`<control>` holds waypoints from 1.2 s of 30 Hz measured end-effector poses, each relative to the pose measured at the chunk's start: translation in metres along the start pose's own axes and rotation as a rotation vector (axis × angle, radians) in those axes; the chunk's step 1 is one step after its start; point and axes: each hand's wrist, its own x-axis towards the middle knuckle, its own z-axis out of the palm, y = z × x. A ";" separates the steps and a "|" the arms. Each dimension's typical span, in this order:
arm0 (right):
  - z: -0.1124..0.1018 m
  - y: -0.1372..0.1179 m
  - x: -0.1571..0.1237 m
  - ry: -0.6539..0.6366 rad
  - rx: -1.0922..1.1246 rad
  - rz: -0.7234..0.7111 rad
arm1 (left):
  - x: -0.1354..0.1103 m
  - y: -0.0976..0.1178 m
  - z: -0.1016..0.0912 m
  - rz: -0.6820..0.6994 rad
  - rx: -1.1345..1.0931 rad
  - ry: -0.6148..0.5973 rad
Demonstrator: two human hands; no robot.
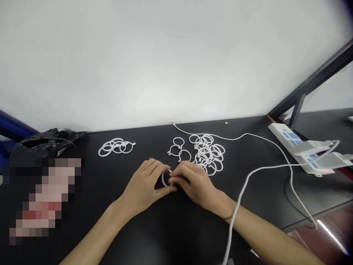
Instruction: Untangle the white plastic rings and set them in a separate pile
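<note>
My left hand (146, 186) and my right hand (194, 182) meet over the black table (154, 228), fingers pinched together on one white plastic ring (164, 179) held between them. Just beyond my right hand lies a loose heap of several white rings (208, 152). Three rings (178, 150) lie apart a little left of that heap. Farther left a linked chain of several rings (117, 146) rests flat on the table.
A white cable (248, 180) runs from the wall across the table and over my right forearm. A white power strip (306, 151) with plugged adapters sits at the right. A crumpled black bag (46, 141) lies at the far left. A white wall stands behind.
</note>
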 end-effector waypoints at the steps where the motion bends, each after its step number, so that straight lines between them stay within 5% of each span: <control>1: 0.001 0.000 0.000 0.012 0.007 0.002 | 0.000 0.001 0.000 0.000 -0.002 0.004; 12: -0.003 -0.003 0.004 -0.036 -0.212 0.052 | 0.000 -0.011 0.002 -0.050 0.089 0.036; 17: -0.004 0.000 0.006 -0.019 -0.549 0.120 | 0.006 -0.046 -0.003 -0.262 0.376 0.183; 21: -0.002 0.005 0.003 -0.077 -0.648 0.160 | 0.009 -0.065 -0.008 -0.458 0.527 0.185; 28: 0.002 0.007 0.000 -0.091 -0.627 0.148 | 0.006 -0.067 -0.011 -0.603 0.532 0.192; 36: 0.001 0.009 0.002 -0.086 -0.653 0.111 | 0.005 -0.061 -0.011 -0.569 0.517 0.227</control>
